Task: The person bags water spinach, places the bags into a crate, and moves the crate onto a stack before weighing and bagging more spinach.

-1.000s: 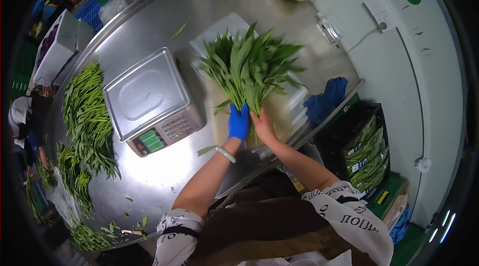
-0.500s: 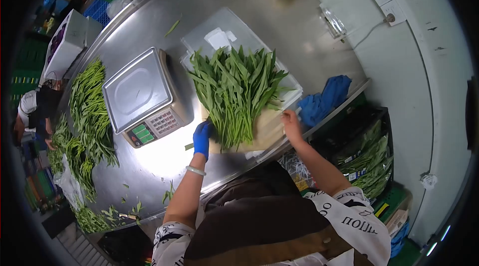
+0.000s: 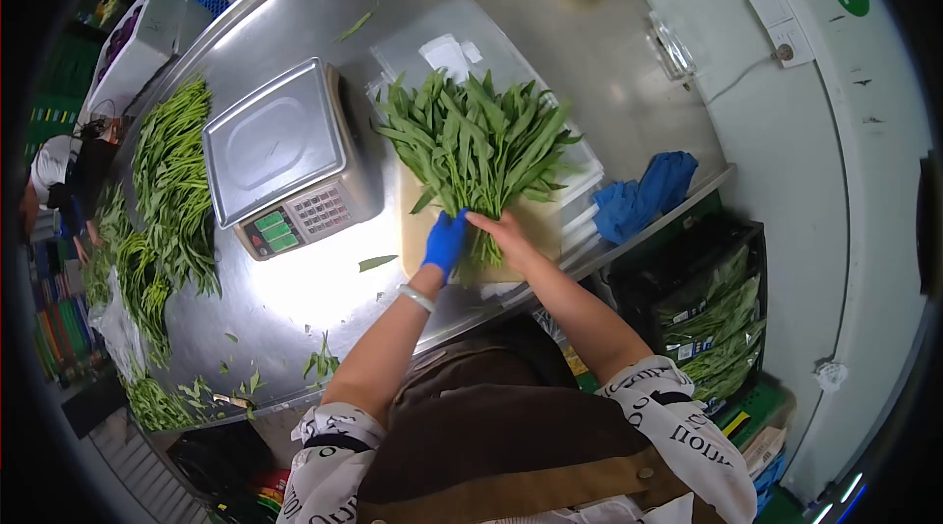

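A bunch of leafy greens (image 3: 476, 146) with long stems lies over a tan sheet (image 3: 417, 229) and a stack of clear plastic bags (image 3: 491, 28). My left hand (image 3: 447, 241), in a blue glove, wraps around the stems from the left. From the right, my bare right hand (image 3: 503, 232) closes on the same stems, its fingers meeting the glove. Between them the stems are squeezed into a narrow bundle, with the leaves fanned out on the far side. Some fingers of both hands are hidden behind the stems.
A weighing scale (image 3: 280, 146) stands left of the bunch. Beyond it lies a heap of loose greens (image 3: 172, 180) along the table's edge. A blue cloth-like bundle (image 3: 648, 195) rests at the right edge, above a black crate (image 3: 619, 298) with bagged greens. Another person (image 3: 59, 175) is at far left.
My right hand has come in from the right onto the stems, and my left hand has moved inward. The spread stems are now gathered into a tight bundle.
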`<action>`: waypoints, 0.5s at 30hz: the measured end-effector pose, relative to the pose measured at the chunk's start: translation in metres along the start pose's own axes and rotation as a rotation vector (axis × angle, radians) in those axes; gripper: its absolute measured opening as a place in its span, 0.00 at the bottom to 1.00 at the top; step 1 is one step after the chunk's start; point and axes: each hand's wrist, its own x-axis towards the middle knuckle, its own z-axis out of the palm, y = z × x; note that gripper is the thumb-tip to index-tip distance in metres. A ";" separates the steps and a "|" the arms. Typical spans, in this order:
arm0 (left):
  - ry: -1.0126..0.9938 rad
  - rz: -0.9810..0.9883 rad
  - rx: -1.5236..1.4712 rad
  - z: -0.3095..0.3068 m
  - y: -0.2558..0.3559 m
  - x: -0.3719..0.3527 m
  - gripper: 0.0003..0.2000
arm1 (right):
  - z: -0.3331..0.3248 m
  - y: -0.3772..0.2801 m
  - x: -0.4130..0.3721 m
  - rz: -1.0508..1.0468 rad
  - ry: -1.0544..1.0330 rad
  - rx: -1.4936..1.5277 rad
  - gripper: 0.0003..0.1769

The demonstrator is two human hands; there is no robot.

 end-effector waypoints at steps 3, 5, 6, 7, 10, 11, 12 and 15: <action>0.093 0.115 0.090 -0.008 0.083 -0.039 0.23 | 0.015 -0.028 -0.001 -0.137 0.049 -0.088 0.28; 0.165 0.263 0.015 -0.015 0.126 -0.059 0.21 | 0.007 -0.045 -0.003 -0.319 0.066 -0.106 0.28; 0.207 0.355 -0.011 -0.017 0.143 -0.063 0.21 | 0.011 -0.065 -0.013 -0.375 0.088 -0.089 0.26; 0.224 0.433 -0.021 -0.021 0.161 -0.066 0.20 | 0.016 -0.088 -0.022 -0.437 0.107 -0.070 0.25; 0.283 0.617 -0.044 -0.023 0.188 -0.067 0.20 | 0.018 -0.124 -0.033 -0.507 0.109 0.054 0.24; 0.305 0.644 -0.053 -0.021 0.190 -0.066 0.20 | 0.020 -0.127 -0.034 -0.518 0.108 0.041 0.24; 0.322 0.671 -0.060 -0.020 0.190 -0.064 0.21 | 0.021 -0.128 -0.037 -0.528 0.111 0.029 0.24; 0.260 0.624 -0.124 -0.021 0.161 -0.070 0.22 | 0.018 -0.096 -0.037 -0.502 0.114 -0.040 0.26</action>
